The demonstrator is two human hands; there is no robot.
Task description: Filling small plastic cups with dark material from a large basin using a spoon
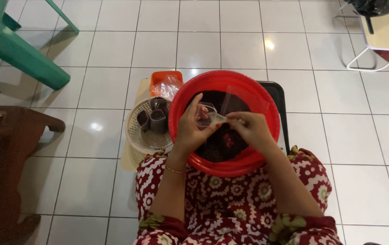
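head view | small clear plastic bag (209, 119) is pinched at its mouth by left hand (190, 131) and right hand (249, 129) over red basin (267, 136) of dark grains | step judged: bag being opened | next: mouth spread wide, filling needs a steady hold

Filling small clear bags over a red basin.
Left hand (189, 128) and right hand (248, 129) pinching one clear plastic bag (209, 117) above dark contents in red basin (181, 102); cream basket (141, 136) just beside.
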